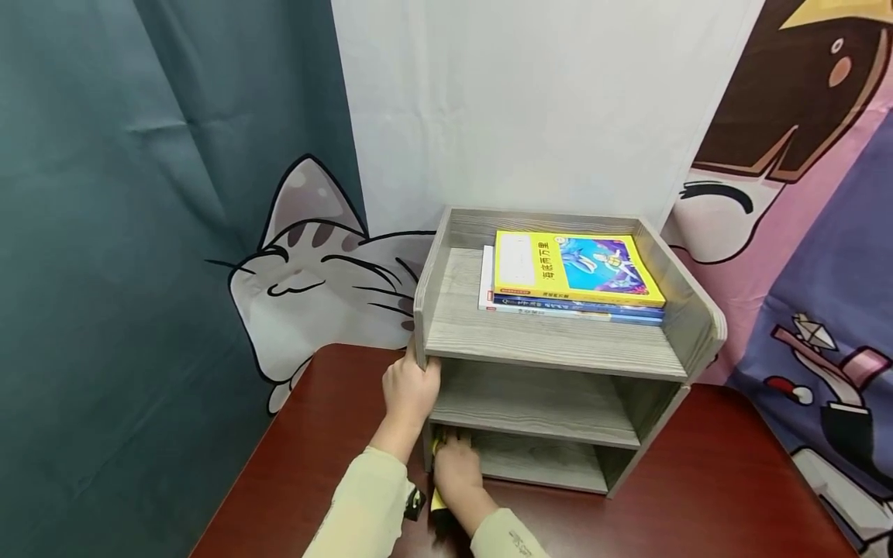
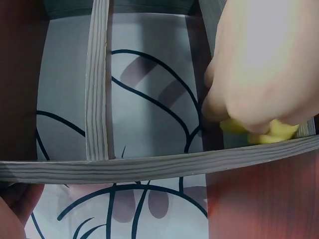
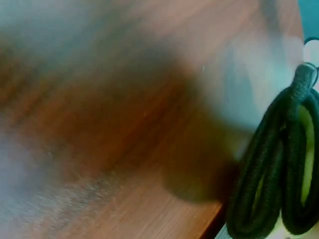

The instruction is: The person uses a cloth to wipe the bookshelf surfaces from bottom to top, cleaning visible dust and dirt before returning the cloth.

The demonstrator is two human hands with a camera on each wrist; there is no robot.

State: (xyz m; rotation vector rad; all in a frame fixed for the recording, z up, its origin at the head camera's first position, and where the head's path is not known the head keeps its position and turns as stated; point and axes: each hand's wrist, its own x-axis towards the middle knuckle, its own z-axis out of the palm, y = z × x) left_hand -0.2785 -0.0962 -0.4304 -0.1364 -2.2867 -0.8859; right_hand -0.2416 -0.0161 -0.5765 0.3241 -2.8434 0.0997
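Note:
A small grey wood-grain shelf (image 1: pixel 558 353) stands on a reddish-brown table (image 1: pixel 732 465). My left hand (image 1: pixel 412 387) grips the front edge of its left side panel, near the top board. In the lowest compartment, at the left, my right hand (image 1: pixel 456 469) holds a soft yellow cloth (image 1: pixel 439 500), part of which hangs out in front. Seen from the left wrist, the right hand (image 2: pixel 269 64) bunches the yellow cloth (image 2: pixel 279 130) behind the side panel; its fingertips are mostly hidden. Only a dark, blurred table surface (image 3: pixel 124 124) and a black braided strap (image 3: pixel 264 174) show in the right wrist view.
Several books (image 1: pixel 579 267), a yellow one on top, lie stacked on the shelf's top board. Behind the table hang printed curtains, one with a cat (image 1: pixel 314 279). A small black device (image 1: pixel 415 504) is at the left sleeve.

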